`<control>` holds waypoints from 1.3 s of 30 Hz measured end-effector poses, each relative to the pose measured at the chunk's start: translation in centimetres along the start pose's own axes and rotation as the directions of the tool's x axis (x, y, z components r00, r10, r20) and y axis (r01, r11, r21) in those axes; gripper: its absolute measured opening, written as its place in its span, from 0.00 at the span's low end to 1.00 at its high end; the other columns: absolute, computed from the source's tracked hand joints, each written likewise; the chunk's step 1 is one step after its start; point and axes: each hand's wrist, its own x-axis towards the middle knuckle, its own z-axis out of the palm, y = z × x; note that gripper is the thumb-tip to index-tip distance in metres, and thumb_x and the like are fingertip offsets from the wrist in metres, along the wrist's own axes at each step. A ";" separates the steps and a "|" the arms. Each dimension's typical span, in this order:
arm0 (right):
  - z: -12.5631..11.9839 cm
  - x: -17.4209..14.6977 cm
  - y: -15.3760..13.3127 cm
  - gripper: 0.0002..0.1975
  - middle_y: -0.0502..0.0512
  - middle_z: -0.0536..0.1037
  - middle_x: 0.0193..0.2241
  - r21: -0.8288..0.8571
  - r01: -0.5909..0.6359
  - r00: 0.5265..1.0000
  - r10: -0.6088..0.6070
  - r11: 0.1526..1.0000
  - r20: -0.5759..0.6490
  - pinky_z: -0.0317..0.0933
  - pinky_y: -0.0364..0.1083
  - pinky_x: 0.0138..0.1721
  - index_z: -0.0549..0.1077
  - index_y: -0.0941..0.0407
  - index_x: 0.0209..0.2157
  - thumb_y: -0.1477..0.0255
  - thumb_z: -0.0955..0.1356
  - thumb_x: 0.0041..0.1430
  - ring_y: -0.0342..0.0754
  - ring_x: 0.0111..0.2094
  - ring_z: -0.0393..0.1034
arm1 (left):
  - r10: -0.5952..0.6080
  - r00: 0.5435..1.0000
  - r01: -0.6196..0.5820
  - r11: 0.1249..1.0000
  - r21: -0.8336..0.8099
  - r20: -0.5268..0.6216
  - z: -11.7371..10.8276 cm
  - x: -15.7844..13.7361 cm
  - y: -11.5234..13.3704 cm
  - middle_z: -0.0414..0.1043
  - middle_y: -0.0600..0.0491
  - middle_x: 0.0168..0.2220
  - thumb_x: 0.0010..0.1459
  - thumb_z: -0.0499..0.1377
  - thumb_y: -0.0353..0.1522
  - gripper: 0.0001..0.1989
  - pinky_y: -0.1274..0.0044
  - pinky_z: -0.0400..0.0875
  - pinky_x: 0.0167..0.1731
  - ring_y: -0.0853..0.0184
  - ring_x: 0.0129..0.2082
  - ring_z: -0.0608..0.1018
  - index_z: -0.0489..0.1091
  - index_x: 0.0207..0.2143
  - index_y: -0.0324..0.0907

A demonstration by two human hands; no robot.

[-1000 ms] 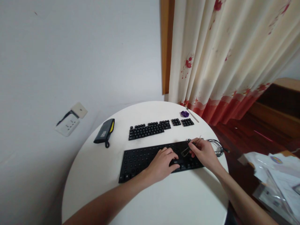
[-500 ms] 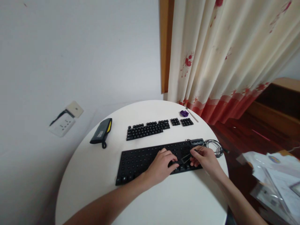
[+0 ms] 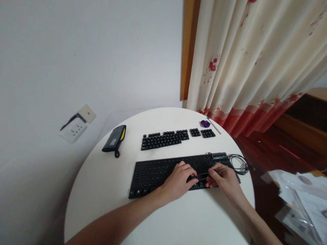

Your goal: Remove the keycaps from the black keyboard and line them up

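Observation:
A black keyboard point(image 3: 148, 173) with most of its keycaps off lies across the front of the table. Over its right half, my left hand point(image 3: 180, 180) rests with bent fingers, thumb and fingertips close around something dark that I cannot make out. My right hand point(image 3: 224, 178) pinches a thin wire tool, which looks like a wire keycap puller point(image 3: 203, 175). Its wire end points left and reaches my left fingertips. Beyond the keyboard, the removed black keycaps point(image 3: 162, 141) sit in rows, with two smaller keycap blocks to their right.
A dark pouch point(image 3: 113, 139) with a yellow edge lies at the table's left. Farther right are a purple crumpled item point(image 3: 205, 124) and a thin light stick point(image 3: 215, 126). The coiled cable point(image 3: 240, 164) lies by the round table's point(image 3: 163, 221) right edge. Plastic bags point(image 3: 298, 200) are beyond it.
The view has shifted slightly. The wire tool now lies flatter, its end closer to my left fingertips. Both hands stay over the keyboard.

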 end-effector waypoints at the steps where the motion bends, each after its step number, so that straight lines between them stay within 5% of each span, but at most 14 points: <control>1: 0.2 -0.1 0.1 0.23 0.54 0.78 0.19 0.000 0.014 1.000 -0.014 1.000 0.001 0.67 0.43 0.17 0.65 0.56 0.29 0.51 0.72 0.50 0.50 0.18 0.75 | -0.002 1.000 0.002 1.000 -0.005 0.001 0.0 0.0 0.0 0.73 0.54 0.37 0.59 0.63 0.36 0.06 0.71 0.61 0.48 0.64 0.43 0.69 0.73 0.37 0.43; 11: 1.3 -1.2 1.7 0.19 0.51 0.73 0.20 -0.247 0.193 0.975 -0.213 0.949 -0.055 0.58 0.42 0.18 0.70 0.57 0.33 0.54 0.63 0.63 0.45 0.17 0.66 | 0.001 1.000 -0.001 1.000 0.002 0.016 0.2 0.0 -0.4 0.73 0.54 0.37 0.58 0.64 0.38 0.09 0.71 0.60 0.49 0.63 0.44 0.68 0.73 0.38 0.43; 18: 1.9 -1.5 0.9 0.18 0.51 0.71 0.20 -0.464 0.327 0.936 -0.351 0.823 0.036 0.58 0.42 0.21 0.72 0.58 0.34 0.60 0.60 0.67 0.46 0.20 0.67 | 0.008 1.000 -0.008 1.000 0.014 0.010 0.3 0.1 -0.4 0.72 0.54 0.37 0.57 0.65 0.36 0.08 0.72 0.61 0.47 0.63 0.43 0.68 0.72 0.37 0.43; 30: 2.4 -1.5 -1.2 0.14 0.53 0.74 0.23 -0.652 0.466 0.869 -0.448 0.598 0.211 0.59 0.43 0.27 0.69 0.55 0.32 0.67 0.58 0.68 0.47 0.23 0.70 | 0.014 1.000 -0.014 0.999 0.040 0.017 0.5 0.1 -0.5 0.72 0.53 0.37 0.56 0.65 0.38 0.09 0.71 0.61 0.44 0.62 0.43 0.69 0.73 0.37 0.43; 39: 2.7 -1.3 -1.4 0.13 0.52 0.73 0.21 -0.682 0.488 0.859 -0.438 0.546 0.264 0.56 0.43 0.24 0.67 0.55 0.31 0.69 0.57 0.67 0.47 0.20 0.69 | 0.030 1.000 -0.030 0.999 0.038 -0.003 0.7 0.2 -0.6 0.73 0.53 0.37 0.56 0.65 0.37 0.10 0.71 0.62 0.46 0.62 0.43 0.69 0.74 0.38 0.44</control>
